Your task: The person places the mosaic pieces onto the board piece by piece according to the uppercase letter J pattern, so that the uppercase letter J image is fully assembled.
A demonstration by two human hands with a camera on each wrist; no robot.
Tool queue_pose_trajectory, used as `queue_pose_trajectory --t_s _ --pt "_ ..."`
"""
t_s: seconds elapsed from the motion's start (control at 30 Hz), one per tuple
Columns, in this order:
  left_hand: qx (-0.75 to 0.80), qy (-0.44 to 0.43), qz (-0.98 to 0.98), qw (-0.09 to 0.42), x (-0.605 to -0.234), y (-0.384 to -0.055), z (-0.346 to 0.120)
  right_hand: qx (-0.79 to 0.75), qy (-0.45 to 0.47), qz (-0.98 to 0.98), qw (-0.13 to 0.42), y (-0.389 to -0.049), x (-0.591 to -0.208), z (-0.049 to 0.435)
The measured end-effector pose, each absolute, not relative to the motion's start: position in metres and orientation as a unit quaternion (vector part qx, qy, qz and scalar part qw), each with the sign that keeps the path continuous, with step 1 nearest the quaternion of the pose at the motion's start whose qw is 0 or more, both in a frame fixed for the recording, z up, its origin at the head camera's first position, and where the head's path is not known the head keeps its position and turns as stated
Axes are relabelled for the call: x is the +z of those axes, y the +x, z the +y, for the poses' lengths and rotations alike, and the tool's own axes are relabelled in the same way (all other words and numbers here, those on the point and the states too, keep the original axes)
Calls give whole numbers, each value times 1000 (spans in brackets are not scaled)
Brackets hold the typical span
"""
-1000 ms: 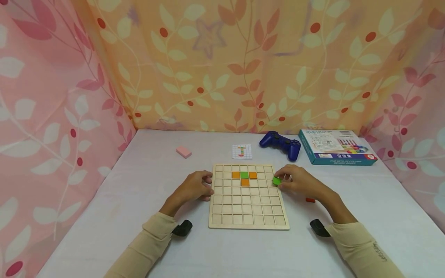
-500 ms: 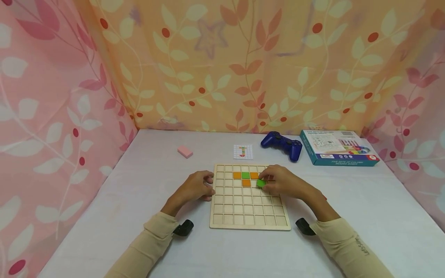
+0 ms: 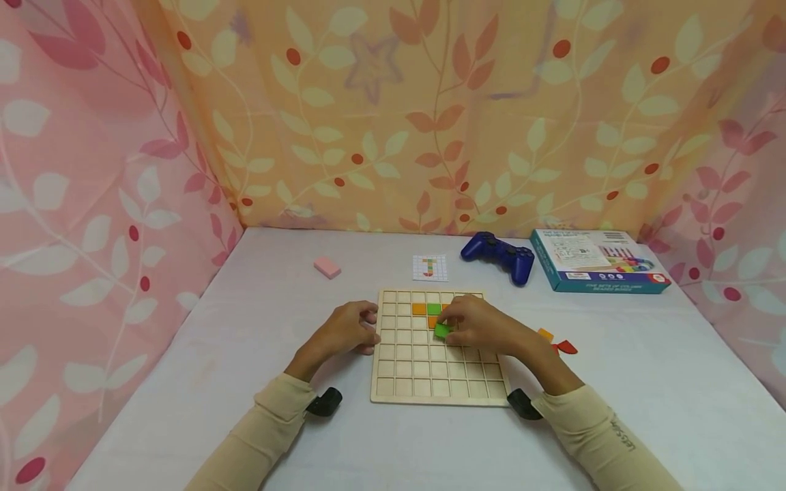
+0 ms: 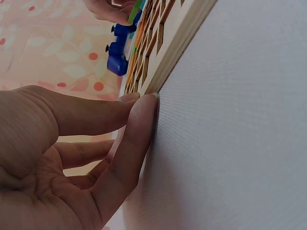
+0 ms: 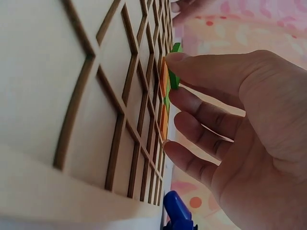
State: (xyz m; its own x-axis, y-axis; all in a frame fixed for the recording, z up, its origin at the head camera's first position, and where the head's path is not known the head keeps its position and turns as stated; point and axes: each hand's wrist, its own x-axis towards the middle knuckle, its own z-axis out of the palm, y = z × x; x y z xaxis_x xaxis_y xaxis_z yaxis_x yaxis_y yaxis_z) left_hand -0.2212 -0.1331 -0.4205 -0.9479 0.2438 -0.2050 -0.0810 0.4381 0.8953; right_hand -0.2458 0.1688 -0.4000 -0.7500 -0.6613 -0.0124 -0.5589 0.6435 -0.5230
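Over upper-mid cells of the grid board (image 3: 424, 389), green tile (image 3: 441, 331) pinched tilted btwn thumb & fingertip of R hand (image 3: 482, 326), other fingers loosely spread; contact w/ board can't be told. L hand (image 3: 345, 329): fingers bent, tips against board's left edge w/ gap btwn thumb & finger, prob. steadying it. Seated in cells: left orange tile (image 3: 419, 309), seated green tile (image 3: 433, 309), right orange tile (image 3: 445, 307) (part hidden) & lower orange tile (image 3: 432, 321). Step in hand, as judged: placing held tile just below lower orange tile, prob. per pattern card (image 3: 430, 268) beyond board. Next move calls for squaring tile to cell, lowering flat, releasing w/o nudging neighbours. Red piece (image 3: 568, 347) & yellow-orange piece (image 3: 545, 335) lie right of board.
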Motion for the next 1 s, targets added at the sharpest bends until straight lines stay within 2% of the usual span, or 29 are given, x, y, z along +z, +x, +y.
queue_pose_trajectory --t_s 0.27,0.57,1.0 --pt "525 53 836 152 -421 -220 -134 -231 -373 895 84 -244 -401 163" --pt "529 56 833 154 -419 -219 -135 -222 -363 902 76 -243 -402 161" --pt "531 52 832 156 -419 -220 -133 -254 -361 893 91 -242 -402 161"
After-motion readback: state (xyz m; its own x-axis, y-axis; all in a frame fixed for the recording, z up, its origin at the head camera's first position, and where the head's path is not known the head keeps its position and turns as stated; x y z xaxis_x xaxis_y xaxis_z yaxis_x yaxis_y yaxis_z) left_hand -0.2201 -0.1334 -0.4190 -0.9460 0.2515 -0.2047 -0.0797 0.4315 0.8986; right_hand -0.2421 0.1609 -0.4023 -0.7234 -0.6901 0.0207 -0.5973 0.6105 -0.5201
